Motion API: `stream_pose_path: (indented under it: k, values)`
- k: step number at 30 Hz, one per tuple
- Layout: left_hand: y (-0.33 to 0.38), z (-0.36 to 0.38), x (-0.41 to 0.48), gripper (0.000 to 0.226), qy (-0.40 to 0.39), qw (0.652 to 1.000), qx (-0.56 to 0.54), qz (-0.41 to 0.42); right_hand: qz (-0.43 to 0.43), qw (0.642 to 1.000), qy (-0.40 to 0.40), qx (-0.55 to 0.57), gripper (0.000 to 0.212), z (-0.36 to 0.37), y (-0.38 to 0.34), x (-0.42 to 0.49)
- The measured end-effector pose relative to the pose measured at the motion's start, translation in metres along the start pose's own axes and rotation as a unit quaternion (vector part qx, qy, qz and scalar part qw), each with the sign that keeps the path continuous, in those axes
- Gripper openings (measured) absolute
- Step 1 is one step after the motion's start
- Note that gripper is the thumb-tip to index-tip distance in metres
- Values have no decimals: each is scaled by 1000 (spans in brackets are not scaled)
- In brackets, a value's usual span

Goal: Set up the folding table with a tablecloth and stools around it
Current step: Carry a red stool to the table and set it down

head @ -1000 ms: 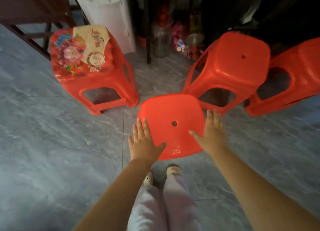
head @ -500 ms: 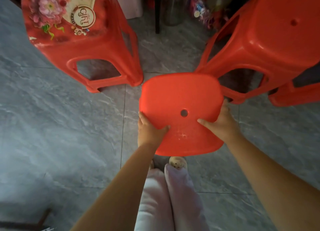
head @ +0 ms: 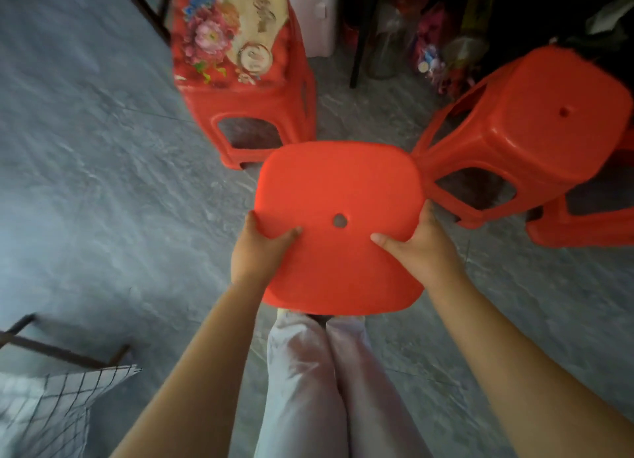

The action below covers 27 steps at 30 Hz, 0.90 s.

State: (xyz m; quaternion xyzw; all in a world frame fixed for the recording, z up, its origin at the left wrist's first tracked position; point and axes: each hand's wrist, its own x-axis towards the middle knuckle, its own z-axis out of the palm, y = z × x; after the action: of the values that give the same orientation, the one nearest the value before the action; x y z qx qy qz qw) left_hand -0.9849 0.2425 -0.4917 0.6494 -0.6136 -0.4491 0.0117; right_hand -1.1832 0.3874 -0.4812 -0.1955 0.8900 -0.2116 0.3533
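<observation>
Left hand point(head: 255, 257): grip closed on the left edge of the red stool point(head: 339, 227), thumb on top of the seat, fingers tucked under and hidden.
Right hand point(head: 423, 248): grip closed on the right edge of the same stool, thumb on top, fingers under.
Stool in hands: held flat, seat up, in front of the legs in pale trousers point(head: 319, 385); looks lifted off the floor point(head: 85, 183), legs of the stool hidden under the seat.
Flower stool point(head: 236, 70): standing on the floor just beyond the held one, with a bright flower picture on its seat.
Plain stool point(head: 525, 138): on the floor to the right, close to the held stool's far corner; touching or not, cannot tell.
Fourth stool point(head: 583, 221): only a corner showing at the right edge, behind the plain one.
Cloth point(head: 51, 409): white with dark checks, showing at the bottom left, hanging over what looks like the bench.
Bench frame point(head: 61, 351): dark metal bars beside the cloth.
Done so far: bench seems to be up and covered, judging by the cloth corner.
Left to do: carry this stool over to the bench, then likely the other three too, none yet beside it.
</observation>
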Motion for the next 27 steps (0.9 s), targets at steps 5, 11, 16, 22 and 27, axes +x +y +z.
stream_pose_path:
  k: [5,11,16,22,27]
  values:
    - [13,-125,-66,70,109,991,-70,13,-108,990,-29,-88,114,-26,-111,-70]
    - [-9,-266,-121,60,270,946,-178,-9,-269,956,-47,-110,119,-2,-254,-141]
    - [-67,-368,-132,63,350,901,-252,-42,-373,914,-77,-138,121,65,-369,-197]
    - [-149,-479,-133,66,419,854,-302,-63,-445,873,-108,-169,120,171,-485,-258]
    - [-206,-576,-124,62,463,830,-300,-76,-477,844,-150,-193,118,255,-579,-302]
